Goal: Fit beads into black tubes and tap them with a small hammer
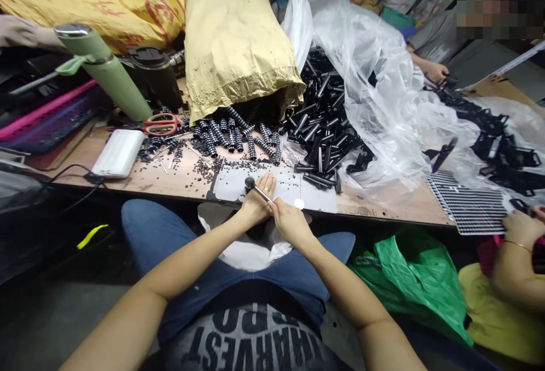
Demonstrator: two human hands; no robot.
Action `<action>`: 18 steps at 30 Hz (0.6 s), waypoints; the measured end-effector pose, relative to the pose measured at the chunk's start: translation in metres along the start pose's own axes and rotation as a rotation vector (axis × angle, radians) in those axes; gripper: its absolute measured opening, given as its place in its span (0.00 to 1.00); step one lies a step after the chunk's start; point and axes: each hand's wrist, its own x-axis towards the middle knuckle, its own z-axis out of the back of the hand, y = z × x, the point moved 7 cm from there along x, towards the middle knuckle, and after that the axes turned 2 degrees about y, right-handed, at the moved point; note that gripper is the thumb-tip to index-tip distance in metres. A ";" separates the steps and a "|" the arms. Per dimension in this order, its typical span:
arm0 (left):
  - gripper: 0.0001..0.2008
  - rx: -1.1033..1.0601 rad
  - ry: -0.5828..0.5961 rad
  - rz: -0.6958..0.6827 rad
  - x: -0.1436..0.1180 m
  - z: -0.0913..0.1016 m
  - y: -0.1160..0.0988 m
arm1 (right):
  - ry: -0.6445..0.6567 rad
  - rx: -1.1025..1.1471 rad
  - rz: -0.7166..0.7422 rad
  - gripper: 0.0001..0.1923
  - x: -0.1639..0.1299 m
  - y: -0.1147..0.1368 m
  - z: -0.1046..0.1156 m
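A thin metal rod with a round black end (260, 192) slants across in front of me. My right hand (289, 219) is closed around its lower end, near the table's edge. Beneath the rod, my left hand (258, 201) lies with fingers stretched out over a light grey mat (227, 182), a ring on one finger. Small black bits (204, 169) are scattered at the mat's left. Ribbed black-and-white cylinders (232, 135) spill from a yellow sack (238, 47) just beyond my hands. To their right, black tubes (321, 127) are heaped beside clear plastic.
At the left stand a green bottle (114, 84), a dark tumbler (155, 76), red-handled scissors (160, 125) and a white box-shaped device (119, 152). Clear plastic sheeting (378, 87) covers the right side. Other people's hands (522, 226) work at the right. A green bag (417, 269) hangs below the table.
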 end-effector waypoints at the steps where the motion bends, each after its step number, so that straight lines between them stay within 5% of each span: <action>1: 0.26 -0.019 0.002 0.017 0.001 0.003 0.002 | -0.011 -0.003 -0.007 0.19 0.000 -0.002 0.002; 8: 0.15 -0.157 0.099 0.114 0.001 0.030 0.007 | -0.175 -0.131 -0.246 0.20 -0.005 -0.068 0.028; 13: 0.22 -0.299 -0.240 0.609 0.056 0.048 0.100 | -0.233 -0.200 -0.213 0.17 0.015 -0.104 0.024; 15: 0.20 -0.270 -0.189 0.754 0.083 0.041 0.128 | -0.312 -0.220 -0.163 0.14 0.031 -0.106 0.034; 18: 0.20 -0.173 0.008 0.846 0.106 0.031 0.139 | -0.318 -0.300 -0.143 0.12 0.061 -0.110 0.050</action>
